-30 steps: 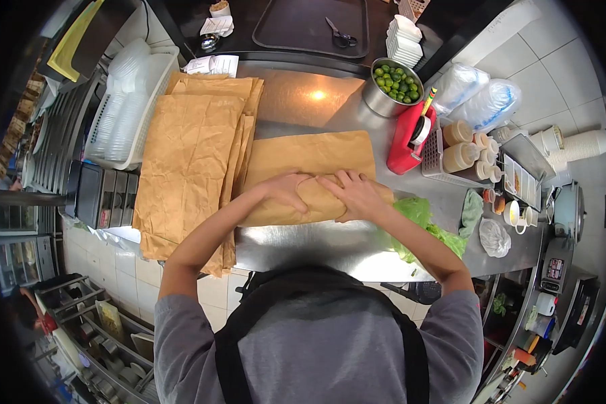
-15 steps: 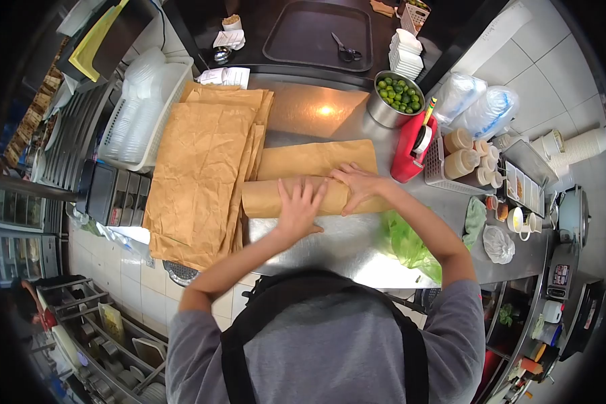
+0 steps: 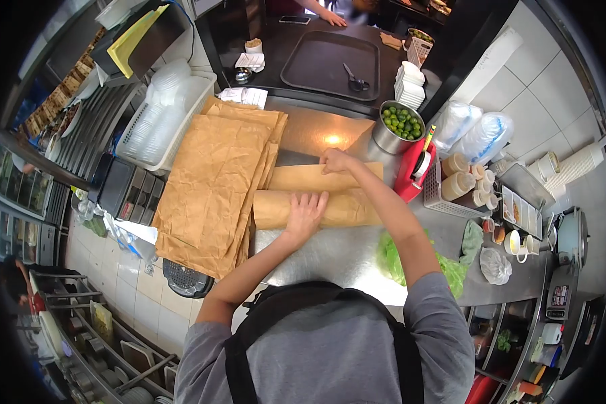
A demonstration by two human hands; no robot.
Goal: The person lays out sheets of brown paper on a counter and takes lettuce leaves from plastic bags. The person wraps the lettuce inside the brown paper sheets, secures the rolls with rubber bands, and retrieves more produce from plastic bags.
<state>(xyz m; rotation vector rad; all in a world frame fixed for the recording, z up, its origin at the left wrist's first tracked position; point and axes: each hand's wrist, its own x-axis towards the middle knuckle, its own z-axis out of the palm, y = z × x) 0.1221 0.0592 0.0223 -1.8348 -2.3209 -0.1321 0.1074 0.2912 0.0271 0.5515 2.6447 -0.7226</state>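
A roll of brown paper lies crosswise on the steel counter, and a flat stretch of brown paper extends behind it. My left hand rests on top of the roll, fingers laid out over it and holding nothing. At the far edge of the flat stretch, my right hand has its fingers curled closed on the paper. A stack of folded brown paper sheets sits just left of the roll, beside its end.
Right of the paper stand a red tape dispenser, a pot of limes and a basket of sauce bottles. A green plastic bag lies near my right arm. Behind, a black tray holds scissors; another person's hand rests beyond it.
My right hand has moved from the right part of the roll to the paper's far edge and closed. My left hand stays on the roll. Another person's hand has come into view.
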